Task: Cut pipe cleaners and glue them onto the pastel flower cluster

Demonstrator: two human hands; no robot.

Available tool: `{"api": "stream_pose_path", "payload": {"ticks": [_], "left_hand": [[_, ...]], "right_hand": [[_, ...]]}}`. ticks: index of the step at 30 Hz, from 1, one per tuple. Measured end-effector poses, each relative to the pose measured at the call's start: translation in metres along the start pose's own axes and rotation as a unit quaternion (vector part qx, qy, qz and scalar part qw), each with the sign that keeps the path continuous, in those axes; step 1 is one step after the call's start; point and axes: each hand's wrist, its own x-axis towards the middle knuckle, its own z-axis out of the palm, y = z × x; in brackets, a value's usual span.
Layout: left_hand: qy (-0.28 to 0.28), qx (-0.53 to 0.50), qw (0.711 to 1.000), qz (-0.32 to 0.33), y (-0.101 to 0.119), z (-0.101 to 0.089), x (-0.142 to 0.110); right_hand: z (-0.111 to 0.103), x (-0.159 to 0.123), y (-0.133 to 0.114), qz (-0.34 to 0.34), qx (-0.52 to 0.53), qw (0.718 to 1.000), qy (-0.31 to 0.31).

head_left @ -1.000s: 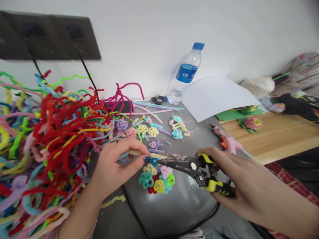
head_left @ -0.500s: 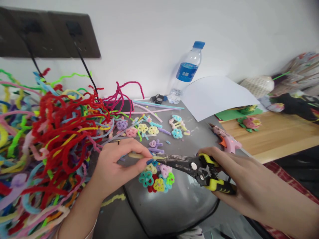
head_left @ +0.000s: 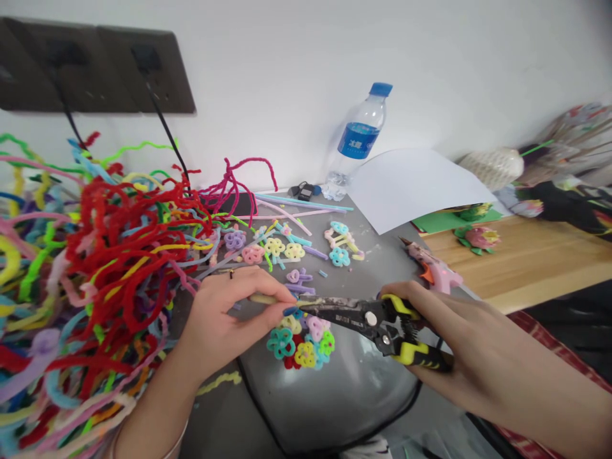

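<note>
My left hand pinches a pale yellow pipe cleaner between thumb and fingertips, most of it hidden behind the fingers. Wrapped around the black and yellow handles of a pair of pliers is my right hand. The pliers' jaws reach left to the pipe cleaner's end, right beside my left fingertips; whether they grip it I cannot tell. Just below the jaws lies a cluster of small pipe-cleaner flowers in teal, yellow, pink and green.
A big tangle of pipe cleaners covers the left side. Several loose flowers lie behind my hands. A water bottle stands against the wall by white paper. At right lies a pink glue gun. A black cord crosses the front.
My left fingertips and the pipe cleaner have shifted very slightly to the right along the pliers' jaws. The pliers and my right hand stay nearly the same.
</note>
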Motion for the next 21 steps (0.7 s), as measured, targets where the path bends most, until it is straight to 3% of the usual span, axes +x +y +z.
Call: {"api": "stream_pose_path", "payload": {"ticks": [8, 21], "left_hand": [[0.002, -0.024, 1.0, 0.006, -0.0026, 0.0001, -0.0001], [0.0, -0.042, 0.998, -0.037, -0.0063, -0.0026, -0.0045]], "right_hand": [[0.0012, -0.0016, 0.0012, -0.004, 0.011, 1.0, -0.008], [-0.0031, 0.0016, 0.0008, 0.0, -0.006, 1.0, 0.01]]}}
